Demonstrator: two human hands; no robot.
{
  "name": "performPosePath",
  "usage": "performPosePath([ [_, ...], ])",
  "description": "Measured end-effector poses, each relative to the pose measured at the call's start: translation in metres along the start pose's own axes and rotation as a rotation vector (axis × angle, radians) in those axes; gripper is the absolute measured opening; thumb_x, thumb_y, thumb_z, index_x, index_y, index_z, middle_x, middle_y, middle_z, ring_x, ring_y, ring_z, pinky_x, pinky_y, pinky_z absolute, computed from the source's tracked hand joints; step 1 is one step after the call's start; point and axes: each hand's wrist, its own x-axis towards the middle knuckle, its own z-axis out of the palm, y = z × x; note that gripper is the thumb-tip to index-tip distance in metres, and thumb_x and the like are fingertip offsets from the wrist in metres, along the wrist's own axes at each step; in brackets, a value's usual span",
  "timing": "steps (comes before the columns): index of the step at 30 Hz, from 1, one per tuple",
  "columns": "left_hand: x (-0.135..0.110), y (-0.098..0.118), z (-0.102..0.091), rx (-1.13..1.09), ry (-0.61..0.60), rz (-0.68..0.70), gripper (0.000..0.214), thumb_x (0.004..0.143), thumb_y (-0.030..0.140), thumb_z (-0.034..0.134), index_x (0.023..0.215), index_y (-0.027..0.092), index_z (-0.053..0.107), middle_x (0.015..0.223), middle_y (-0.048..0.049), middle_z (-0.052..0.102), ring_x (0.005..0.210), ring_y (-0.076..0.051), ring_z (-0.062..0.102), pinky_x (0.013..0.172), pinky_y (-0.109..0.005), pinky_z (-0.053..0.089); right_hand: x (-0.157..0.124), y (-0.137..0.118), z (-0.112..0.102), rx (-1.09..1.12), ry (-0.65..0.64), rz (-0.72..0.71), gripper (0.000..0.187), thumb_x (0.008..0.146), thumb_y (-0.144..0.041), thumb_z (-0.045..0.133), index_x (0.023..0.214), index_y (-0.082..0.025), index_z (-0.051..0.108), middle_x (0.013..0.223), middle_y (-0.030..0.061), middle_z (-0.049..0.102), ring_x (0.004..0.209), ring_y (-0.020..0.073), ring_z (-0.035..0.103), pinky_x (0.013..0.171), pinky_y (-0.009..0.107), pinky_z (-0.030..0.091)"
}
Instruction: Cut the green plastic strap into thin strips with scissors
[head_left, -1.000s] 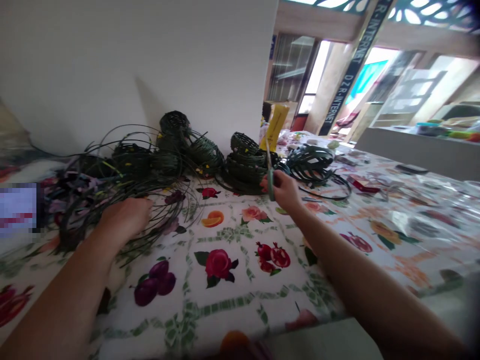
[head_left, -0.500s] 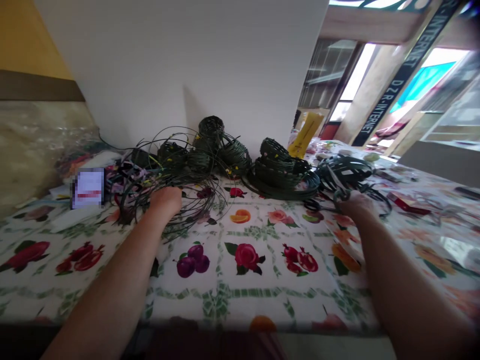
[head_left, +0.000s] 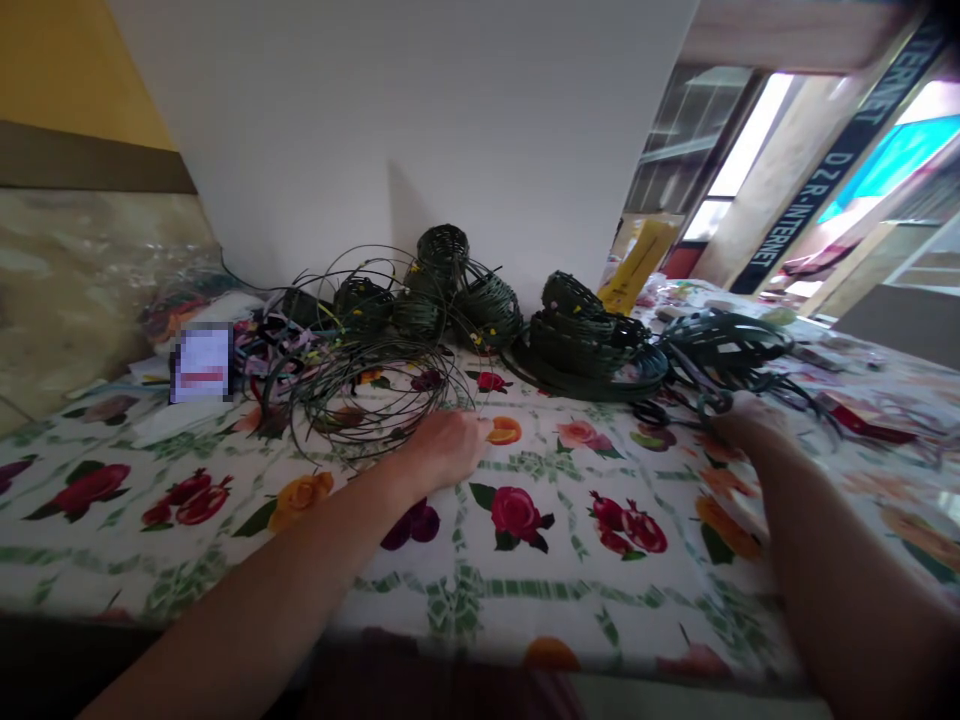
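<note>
Left hand (head_left: pixel 446 450), fingers bunched, at the edge of a loose coil of dark green cane (head_left: pixel 367 410) on the floral-print counter (head_left: pixel 645 620); right hand (head_left: pixel 750 420) against a woven green basket frame (head_left: pixel 724 340); neither grip can be told.

A white wall (head_left: pixel 390 120) rises behind the fruit-print tablecloth (head_left: pixel 450 600), bright windows (head_left: pixel 750 135) to the right.

This looks like a craft workroom: a table under fruit-print oilcloth (head_left: pixel 465 600) holds dark green woven baskets (head_left: pixel 442 255) and loose strands (head_left: pixel 360 400), with an "INTERNET" banner (head_left: pixel 832 170) beyond.
</note>
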Motion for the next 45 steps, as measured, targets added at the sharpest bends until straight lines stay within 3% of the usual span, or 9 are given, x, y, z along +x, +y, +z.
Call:
performPosePath([
  [3, 0.000, -0.005, 0.001, -0.020, 0.014, 0.024, 0.023, 0.091, 0.025, 0.043, 0.092, 0.017, 0.065, 0.094, -0.0090, 0.069, 0.084, -0.023, 0.067, 0.071, -0.033, 0.051, -0.001, -0.002, -0.001, -0.102, -0.129, 0.006, 0.019, 0.094, -0.032, 0.061, 0.107, -0.019, 0.066, 0.117, 0.0123, 0.063, 0.101, 0.0198, 0.063, 0.085, 0.032, 0.052],
  [7, 0.003, -0.006, 0.004, -0.044, 0.027, 0.070, 0.025, 0.094, 0.027, 0.042, 0.094, 0.018, 0.065, 0.094, -0.0082, 0.069, 0.085, -0.022, 0.067, 0.073, -0.032, 0.051, -0.008, -0.008, -0.009, -0.131, -0.160, -0.048, 0.022, 0.094, -0.031, 0.061, 0.111, -0.018, 0.064, 0.117, 0.0115, 0.062, 0.100, 0.0206, 0.063, 0.085, 0.034, 0.053],
  [12, 0.005, -0.001, 0.013, -0.129, 0.046, 0.125, 0.031, 0.096, 0.028, 0.038, 0.096, 0.017, 0.067, 0.097, -0.0099, 0.069, 0.092, -0.024, 0.066, 0.082, -0.036, 0.051, -0.027, -0.013, -0.015, -0.050, -0.060, -0.214, 0.030, 0.095, -0.032, 0.059, 0.120, -0.015, 0.059, 0.117, 0.0086, 0.062, 0.098, 0.0221, 0.064, 0.082, 0.042, 0.055],
  [16, 0.012, -0.004, 0.023, -0.179, 0.060, 0.158, 0.033, 0.096, 0.031, 0.037, 0.101, 0.018, 0.067, 0.102, -0.0094, 0.070, 0.094, -0.022, 0.066, 0.085, -0.035, 0.050, -0.023, -0.015, -0.008, 0.027, 0.067, -0.313, 0.030, 0.096, -0.033, 0.058, 0.121, -0.016, 0.058, 0.120, 0.0091, 0.061, 0.101, 0.0230, 0.062, 0.085, 0.043, 0.054],
  [21, 0.014, -0.006, 0.035, -0.173, 0.129, 0.192, 0.033, 0.095, 0.033, 0.039, 0.099, 0.017, 0.068, 0.100, -0.0094, 0.070, 0.092, -0.021, 0.066, 0.083, -0.033, 0.051, -0.016, -0.012, -0.003, 0.082, 0.139, -0.305, 0.031, 0.095, -0.032, 0.059, 0.122, -0.017, 0.057, 0.123, 0.0093, 0.060, 0.103, 0.0237, 0.062, 0.087, 0.044, 0.053],
  [26, 0.016, -0.005, 0.042, -0.203, 0.186, 0.208, 0.030, 0.093, 0.036, 0.044, 0.095, 0.020, 0.068, 0.097, -0.0076, 0.070, 0.091, -0.021, 0.066, 0.085, -0.032, 0.052, -0.017, -0.005, 0.003, 0.083, 0.041, -0.236, 0.030, 0.095, -0.032, 0.059, 0.120, -0.016, 0.059, 0.119, 0.0088, 0.061, 0.099, 0.0223, 0.063, 0.083, 0.042, 0.055],
  [33, 0.015, 0.001, 0.035, -0.201, 0.160, 0.175, 0.028, 0.094, 0.032, 0.042, 0.097, 0.020, 0.068, 0.101, -0.0073, 0.070, 0.094, -0.021, 0.066, 0.086, -0.033, 0.051, -0.021, -0.007, 0.004, 0.097, -0.012, -0.216, 0.030, 0.095, -0.032, 0.059, 0.120, -0.016, 0.059, 0.119, 0.0088, 0.061, 0.099, 0.0225, 0.063, 0.084, 0.042, 0.055],
  [45, 0.014, -0.001, 0.034, -0.186, 0.127, 0.172, 0.031, 0.095, 0.032, 0.039, 0.100, 0.019, 0.067, 0.100, -0.0073, 0.069, 0.096, -0.020, 0.064, 0.088, -0.030, 0.049, -0.019, -0.015, -0.010, 0.238, 0.196, -0.282, 0.029, 0.095, -0.032, 0.059, 0.118, -0.015, 0.059, 0.116, 0.0084, 0.062, 0.097, 0.0221, 0.063, 0.083, 0.042, 0.054],
])
